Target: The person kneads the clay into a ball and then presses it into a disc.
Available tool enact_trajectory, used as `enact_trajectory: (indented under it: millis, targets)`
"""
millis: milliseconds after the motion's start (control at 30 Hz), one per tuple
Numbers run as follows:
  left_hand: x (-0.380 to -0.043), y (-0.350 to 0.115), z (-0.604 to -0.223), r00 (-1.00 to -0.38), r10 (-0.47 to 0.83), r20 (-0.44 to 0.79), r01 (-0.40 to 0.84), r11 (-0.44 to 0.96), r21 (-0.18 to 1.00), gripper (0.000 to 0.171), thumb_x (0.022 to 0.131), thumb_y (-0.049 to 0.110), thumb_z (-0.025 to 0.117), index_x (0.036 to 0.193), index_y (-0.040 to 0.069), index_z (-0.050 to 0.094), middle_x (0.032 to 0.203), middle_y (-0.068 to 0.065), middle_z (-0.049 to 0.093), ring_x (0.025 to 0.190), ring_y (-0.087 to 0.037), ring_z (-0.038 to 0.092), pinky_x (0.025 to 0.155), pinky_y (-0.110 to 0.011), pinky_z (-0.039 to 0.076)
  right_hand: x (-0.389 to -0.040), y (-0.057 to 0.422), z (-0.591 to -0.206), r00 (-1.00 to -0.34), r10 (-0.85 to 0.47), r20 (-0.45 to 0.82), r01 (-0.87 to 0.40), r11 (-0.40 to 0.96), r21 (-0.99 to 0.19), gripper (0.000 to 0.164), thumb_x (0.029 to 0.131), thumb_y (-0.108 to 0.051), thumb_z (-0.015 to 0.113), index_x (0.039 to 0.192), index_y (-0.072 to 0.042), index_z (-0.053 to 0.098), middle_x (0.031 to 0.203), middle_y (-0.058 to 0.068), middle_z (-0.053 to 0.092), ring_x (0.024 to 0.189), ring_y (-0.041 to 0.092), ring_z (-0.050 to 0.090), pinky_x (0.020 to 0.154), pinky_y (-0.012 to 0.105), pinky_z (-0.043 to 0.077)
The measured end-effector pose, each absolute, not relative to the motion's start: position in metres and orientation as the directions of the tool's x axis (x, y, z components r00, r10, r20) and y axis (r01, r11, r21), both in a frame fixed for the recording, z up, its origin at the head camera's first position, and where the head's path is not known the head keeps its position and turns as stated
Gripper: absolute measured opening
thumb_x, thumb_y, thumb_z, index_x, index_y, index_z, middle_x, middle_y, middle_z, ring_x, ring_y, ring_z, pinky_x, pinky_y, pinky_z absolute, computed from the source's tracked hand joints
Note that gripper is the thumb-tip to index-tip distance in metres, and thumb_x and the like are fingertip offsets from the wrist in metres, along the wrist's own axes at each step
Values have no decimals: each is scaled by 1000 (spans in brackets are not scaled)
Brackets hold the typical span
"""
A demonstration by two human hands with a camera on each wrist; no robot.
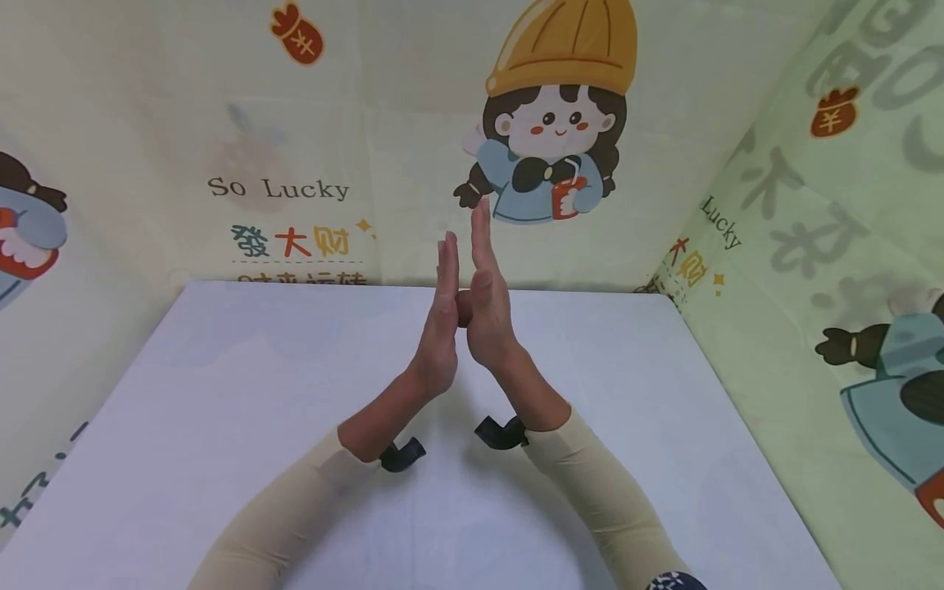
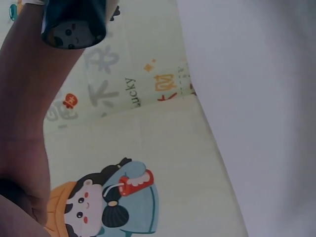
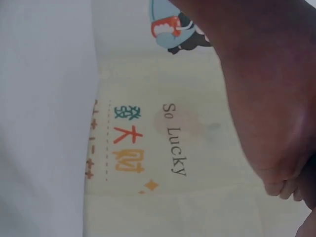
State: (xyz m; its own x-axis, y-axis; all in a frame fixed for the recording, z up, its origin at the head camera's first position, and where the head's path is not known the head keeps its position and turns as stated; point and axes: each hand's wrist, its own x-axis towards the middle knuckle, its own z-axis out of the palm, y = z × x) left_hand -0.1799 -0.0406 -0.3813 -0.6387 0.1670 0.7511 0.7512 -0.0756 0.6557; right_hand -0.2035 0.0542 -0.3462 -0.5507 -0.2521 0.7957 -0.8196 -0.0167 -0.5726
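Both hands stand upright above the white table in the head view, palms facing each other and fingers straight. Between the palms sits a small brown rounded thing, much of it hidden behind the hands. My left hand presses it from the left. From the other side my right hand presses it, its fingertips reaching higher than the left ones. Each wrist view catches only part of a hand at its edge: the left hand at left, the right hand at right.
A dark curved wrist camera mount sticks out from the left wrist, and a similar mount from the right. Behind the table hangs a printed cream backdrop with cartoon figures and lettering. Another printed sheet borders the right side.
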Motion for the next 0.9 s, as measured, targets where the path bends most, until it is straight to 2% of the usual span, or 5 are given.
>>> enact_trajectory:
  millis: [300,400,500,667,900]
  targets:
    - [-175,-43,-367,-643,141,753,752,-74,655,82,110,59,14,167,1,-1,176,-8,-5,160,-18,-13,125,-43,-8,-202,51,-358,-613,-262,745,-739,-144,-658,92,107,-70,18,168,-4,-1,176,5,-7,156,11,23,124,39,21]
    - [-175,-44,-366,-652,129,747,743,-88,664,81,110,59,14,167,3,-1,176,-8,-5,159,-16,-13,125,-44,-9,-201,50,-363,-627,-259,735,-727,-145,-671,91,107,-71,18,169,-6,0,177,5,2,101,7,64,103,31,42]
    - [-177,-45,-365,-667,114,737,729,-105,676,81,110,59,15,168,4,0,177,-6,-5,159,-14,-13,124,-45,-9,-199,48,-368,-632,-258,730,-720,-153,-677,90,106,-71,17,169,-8,1,171,9,22,52,16,39,63,31,41]
    - [-181,-49,-360,-699,90,709,698,-130,704,83,108,63,16,169,8,2,177,-1,-5,159,-9,-12,124,-46,-8,-197,44,-372,-598,-251,761,-749,-161,-642,88,108,-68,16,168,-4,3,149,20,42,56,21,38,61,29,37]
    - [-189,-57,-352,-720,50,692,674,-187,714,87,107,69,19,170,10,4,176,2,-5,158,-6,-9,124,-41,-6,-188,37,-378,-554,-258,791,-795,-117,-595,91,109,-65,14,164,6,3,175,17,-4,129,20,49,126,46,11]
